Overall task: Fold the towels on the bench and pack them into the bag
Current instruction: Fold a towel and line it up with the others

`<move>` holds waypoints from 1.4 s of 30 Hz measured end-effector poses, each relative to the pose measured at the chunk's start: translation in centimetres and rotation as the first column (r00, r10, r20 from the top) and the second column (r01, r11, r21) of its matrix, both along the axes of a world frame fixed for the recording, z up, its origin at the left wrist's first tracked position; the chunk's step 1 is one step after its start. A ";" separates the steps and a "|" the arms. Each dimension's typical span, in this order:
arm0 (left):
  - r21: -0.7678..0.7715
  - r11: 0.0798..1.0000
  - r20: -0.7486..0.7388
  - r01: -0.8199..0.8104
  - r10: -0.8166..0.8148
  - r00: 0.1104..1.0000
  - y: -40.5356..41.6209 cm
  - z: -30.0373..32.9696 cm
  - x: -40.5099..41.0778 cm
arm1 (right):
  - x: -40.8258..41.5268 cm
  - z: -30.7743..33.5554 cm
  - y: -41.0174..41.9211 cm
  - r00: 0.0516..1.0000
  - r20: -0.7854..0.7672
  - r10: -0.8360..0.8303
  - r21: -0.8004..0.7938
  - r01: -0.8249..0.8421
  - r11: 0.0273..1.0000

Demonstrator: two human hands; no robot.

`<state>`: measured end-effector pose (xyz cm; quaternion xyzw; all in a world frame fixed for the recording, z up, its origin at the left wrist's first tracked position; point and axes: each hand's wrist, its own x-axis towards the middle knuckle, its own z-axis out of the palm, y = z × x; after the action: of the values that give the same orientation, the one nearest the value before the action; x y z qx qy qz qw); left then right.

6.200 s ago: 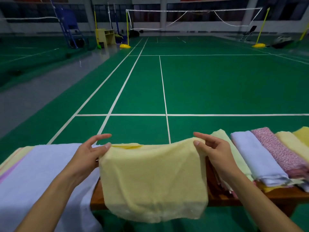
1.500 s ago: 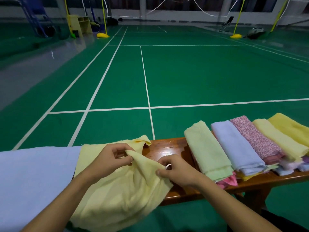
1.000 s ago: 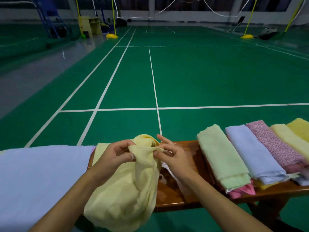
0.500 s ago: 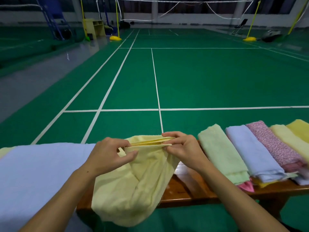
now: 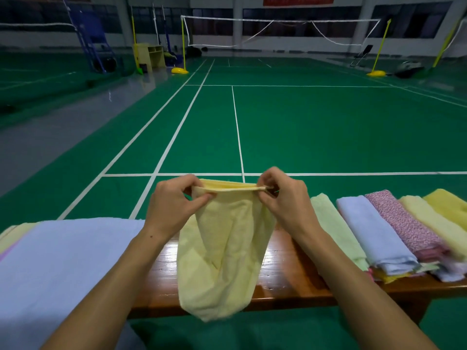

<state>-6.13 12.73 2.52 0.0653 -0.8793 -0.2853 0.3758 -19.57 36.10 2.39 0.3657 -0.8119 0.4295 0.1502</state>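
You are holding the pale yellow towel up over the near edge of the bench, and it is hanging doubled, its lower end dropping below that edge. Your left hand is pinching one top corner between thumb and curled fingers; your right hand is pinching the other the same way, with the layered top edge stretched between them.

This towel is looking only part-folded, so at least one more fold seems to be waiting. Toward the bench's right end, five folded towels are lying side by side on top of other cloths: a light green towel, a lavender towel, a pink patterned towel, and two yellow ones. On the left end a large lavender cloth is lying spread flat, apparently still unfolded, over more cloth. No bag is showing, so packing is probably all still ahead.

The bare wood between the two groups is giving you room to lay the towel down. Beyond the bench, green court floor is running out to a net.
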 end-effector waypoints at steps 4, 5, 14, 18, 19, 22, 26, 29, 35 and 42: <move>0.229 0.972 -0.117 0.053 -0.027 0.993 1.2 2.5 0.2 | 0.3 2.6 0.1 0.996 -0.060 -0.060 -0.015 0.059 0.998; 0.293 0.953 -0.148 0.074 -0.031 0.988 1.3 3.2 0.2 | 0.5 3.4 0.2 0.996 -0.085 -0.040 -0.049 0.036 0.998; 0.428 0.865 -0.120 0.262 -0.233 0.965 1.8 6.3 1.8 | 2.4 6.3 1.2 0.981 0.137 0.138 -0.362 -0.080 0.929; 0.523 0.787 -0.113 0.328 -0.317 0.942 2.6 7.2 3.1 | 3.6 7.7 2.2 0.962 0.193 0.191 -0.420 -0.094 0.903; 0.527 0.780 -0.116 0.338 -0.327 0.938 2.6 7.4 3.4 | 3.8 8.0 2.5 0.957 0.204 0.205 -0.429 -0.101 0.898; 0.523 0.777 -0.129 0.350 -0.333 0.934 2.5 8.1 4.1 | 4.6 8.8 3.0 0.943 0.221 0.248 -0.454 -0.125 0.882; 0.519 0.793 -0.108 0.319 -0.310 0.945 2.4 8.0 4.3 | 4.1 8.5 3.1 0.915 0.289 0.281 -0.422 -0.141 0.895; 0.533 0.815 -0.009 0.226 -0.262 0.965 1.9 5.9 3.5 | 2.5 6.1 2.2 0.922 0.314 0.226 -0.280 -0.138 0.950; 0.485 0.874 0.256 -0.034 -0.105 0.961 0.1 -2.5 -0.4 | -1.5 -2.7 -1.2 0.950 0.311 0.003 0.068 -0.025 0.997; 0.623 0.768 0.296 -0.150 -0.054 0.954 -1.8 -9.6 -3.9 | -2.4 -8.6 -4.5 0.961 0.054 -0.270 0.306 0.242 0.921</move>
<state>-10.00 10.92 -7.10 0.2539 -0.7737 -0.5442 0.2022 -21.98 31.58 -6.22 0.2539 -0.9141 0.2966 0.1096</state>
